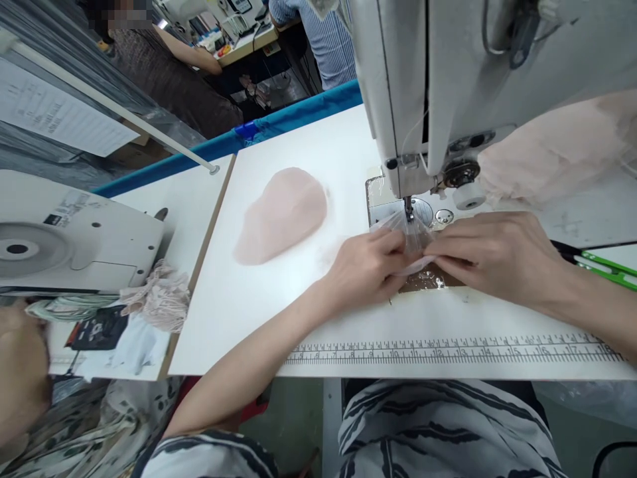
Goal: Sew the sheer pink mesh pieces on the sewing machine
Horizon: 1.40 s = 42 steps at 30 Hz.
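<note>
A thin, sheer pale fabric piece (412, 247) is gathered under the presser foot (409, 208) of a sewing machine (398, 99). On its left side my left hand (371, 265) pinches the fabric, fingers curled. My right hand (490, 255) grips its near edge from the right, thumb and fingers pressed together. Both hands are close together, just in front of the needle. Part of the fabric is hidden by my fingers. To the left, a rounded pale pink fabric piece (286, 216) lies flat on the white table (239, 325).
Pink fabric (562, 153) is heaped right of the needle. Green-handled scissors (604, 265) lie beyond my right wrist. A printed ruler (448, 352) runs along the front edge. At left stand another machine (74, 232) and bundled strips (162, 299). Other people sit nearby.
</note>
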Available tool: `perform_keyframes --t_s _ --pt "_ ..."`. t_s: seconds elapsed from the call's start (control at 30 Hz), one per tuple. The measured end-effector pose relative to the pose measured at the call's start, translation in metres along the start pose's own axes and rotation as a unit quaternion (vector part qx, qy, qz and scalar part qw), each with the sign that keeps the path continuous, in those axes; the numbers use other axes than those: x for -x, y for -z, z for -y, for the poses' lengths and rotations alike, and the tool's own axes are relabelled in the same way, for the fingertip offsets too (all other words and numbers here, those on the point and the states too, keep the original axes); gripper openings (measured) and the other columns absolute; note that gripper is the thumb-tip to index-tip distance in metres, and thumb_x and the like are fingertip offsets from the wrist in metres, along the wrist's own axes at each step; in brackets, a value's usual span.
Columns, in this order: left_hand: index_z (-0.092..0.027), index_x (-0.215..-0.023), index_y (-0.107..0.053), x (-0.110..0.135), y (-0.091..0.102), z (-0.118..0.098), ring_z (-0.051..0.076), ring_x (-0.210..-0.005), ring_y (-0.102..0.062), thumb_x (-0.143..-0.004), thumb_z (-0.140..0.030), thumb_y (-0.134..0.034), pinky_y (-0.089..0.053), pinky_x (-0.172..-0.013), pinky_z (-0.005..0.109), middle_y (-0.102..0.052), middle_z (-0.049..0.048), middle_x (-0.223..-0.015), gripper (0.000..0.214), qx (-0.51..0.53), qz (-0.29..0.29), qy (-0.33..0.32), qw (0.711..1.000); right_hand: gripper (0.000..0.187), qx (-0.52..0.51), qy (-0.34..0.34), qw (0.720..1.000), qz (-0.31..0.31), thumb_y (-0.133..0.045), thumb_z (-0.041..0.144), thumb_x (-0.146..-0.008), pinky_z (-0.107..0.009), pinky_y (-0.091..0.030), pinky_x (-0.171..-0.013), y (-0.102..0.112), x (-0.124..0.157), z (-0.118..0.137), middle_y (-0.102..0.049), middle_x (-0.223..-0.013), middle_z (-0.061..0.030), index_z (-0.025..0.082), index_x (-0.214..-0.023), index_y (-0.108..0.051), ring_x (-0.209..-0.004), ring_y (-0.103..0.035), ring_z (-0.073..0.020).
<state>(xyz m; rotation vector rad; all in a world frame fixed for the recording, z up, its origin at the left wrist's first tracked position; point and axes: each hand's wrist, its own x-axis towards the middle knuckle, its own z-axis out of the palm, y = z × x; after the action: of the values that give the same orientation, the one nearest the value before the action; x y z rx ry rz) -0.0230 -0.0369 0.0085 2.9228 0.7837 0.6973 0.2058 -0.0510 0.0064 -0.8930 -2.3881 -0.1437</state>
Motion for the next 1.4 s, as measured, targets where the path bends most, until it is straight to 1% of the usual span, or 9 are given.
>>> perform_keyframes --t_s 0.1,0.17,0.23,0.3,0.4,0.5,0.67,1.03,1.4 --pt "-0.015 -0.107 -0.072 0.007 0.001 -0.010 0.017 -0.072 -0.061 -0.098 -0.021 -0.052 -0.042 -0.058 0.029 -0.067 0.0044 -0.079 0.023 -0.126 -0.016 -0.075 0.989 0.025 0.051 0.048 0.997 0.011 -0.057 0.013 -0.092 -0.033 -0.048 -0.059 0.005 -0.003 0.005 -0.077 -0.082 0.0005 0.021 -0.075 -0.074 -0.078 -0.070 -0.0191" --pt "-0.014 -0.113 -0.069 0.011 0.005 -0.017 0.021 -0.091 -0.066 -0.096 -0.020 -0.055 -0.048 -0.071 0.034 -0.073 0.0086 -0.101 0.022 -0.166 -0.008 -0.078 0.983 0.027 0.072 0.065 0.995 0.011 -0.056 0.010 -0.092 -0.036 -0.052 -0.072 0.006 -0.004 0.008 -0.077 -0.089 -0.0024 0.020 -0.075 -0.074 -0.093 -0.071 -0.0225" --pt "-0.013 -0.119 -0.066 0.014 0.008 -0.023 0.024 -0.115 -0.063 -0.097 -0.020 -0.057 -0.049 -0.088 0.037 -0.069 0.0121 -0.123 0.025 -0.183 0.011 -0.066 0.981 0.026 0.079 0.083 0.993 0.016 -0.055 0.007 -0.092 -0.039 -0.052 -0.087 0.006 -0.002 0.010 -0.078 -0.096 -0.0050 0.018 -0.080 -0.074 -0.104 -0.069 -0.0238" --pt "-0.011 -0.125 -0.064 0.017 0.009 -0.026 0.024 -0.126 -0.059 -0.098 -0.021 -0.056 -0.047 -0.100 0.039 -0.066 0.0137 -0.131 0.029 -0.183 0.038 -0.056 0.981 0.025 0.073 0.103 0.991 0.037 -0.054 0.005 -0.092 -0.040 -0.052 -0.095 0.005 0.001 0.010 -0.077 -0.099 -0.0063 0.017 -0.085 -0.075 -0.103 -0.069 -0.0221" --pt "-0.009 -0.129 -0.061 0.020 0.007 -0.026 0.024 -0.125 -0.061 -0.099 -0.022 -0.055 -0.045 -0.108 0.044 -0.067 0.0143 -0.129 0.033 -0.171 0.059 -0.045 0.983 0.026 0.059 0.102 0.992 0.055 -0.053 0.006 -0.093 -0.040 -0.053 -0.095 0.005 0.004 0.009 -0.077 -0.099 -0.0061 0.017 -0.087 -0.075 -0.091 -0.071 -0.0192" --pt "-0.010 -0.130 -0.060 0.022 0.004 -0.025 0.025 -0.124 -0.062 -0.099 -0.021 -0.056 -0.043 -0.113 0.048 -0.067 0.0143 -0.129 0.034 -0.161 0.058 -0.037 0.985 0.029 0.057 0.079 0.994 0.047 -0.049 0.007 -0.095 -0.040 -0.054 -0.090 0.005 0.004 0.011 -0.078 -0.096 -0.0064 0.017 -0.086 -0.075 -0.086 -0.072 -0.0192" --pt "-0.011 -0.131 -0.060 0.022 0.004 -0.025 0.026 -0.126 -0.061 -0.099 -0.022 -0.055 -0.043 -0.114 0.050 -0.066 0.0157 -0.131 0.035 -0.157 0.065 -0.034 0.985 0.036 0.063 0.077 0.995 0.033 -0.046 0.007 -0.095 -0.041 -0.053 -0.090 0.004 0.003 0.013 -0.078 -0.095 -0.0032 0.024 -0.082 -0.075 -0.088 -0.072 -0.0209" --pt "-0.014 -0.132 -0.061 0.018 0.006 -0.020 0.027 -0.127 -0.061 -0.100 -0.025 -0.052 -0.041 -0.113 0.051 -0.064 0.0146 -0.133 0.035 -0.151 0.080 -0.019 0.985 0.031 0.063 0.081 0.994 0.030 -0.049 0.005 -0.093 -0.039 -0.053 -0.090 0.003 0.002 0.008 -0.078 -0.096 -0.0059 0.019 -0.082 -0.074 -0.089 -0.073 -0.0192" --pt "-0.015 -0.134 -0.059 0.012 0.002 0.000 0.026 -0.129 -0.059 -0.100 -0.021 -0.048 -0.035 -0.117 0.054 -0.063 0.0156 -0.136 0.037 -0.131 0.076 0.004 0.988 0.029 0.067 0.056 0.996 0.000 -0.050 0.003 -0.092 -0.040 -0.056 -0.089 -0.007 -0.003 -0.002 -0.078 -0.099 -0.0050 0.020 -0.084 -0.073 -0.088 -0.074 -0.0203"
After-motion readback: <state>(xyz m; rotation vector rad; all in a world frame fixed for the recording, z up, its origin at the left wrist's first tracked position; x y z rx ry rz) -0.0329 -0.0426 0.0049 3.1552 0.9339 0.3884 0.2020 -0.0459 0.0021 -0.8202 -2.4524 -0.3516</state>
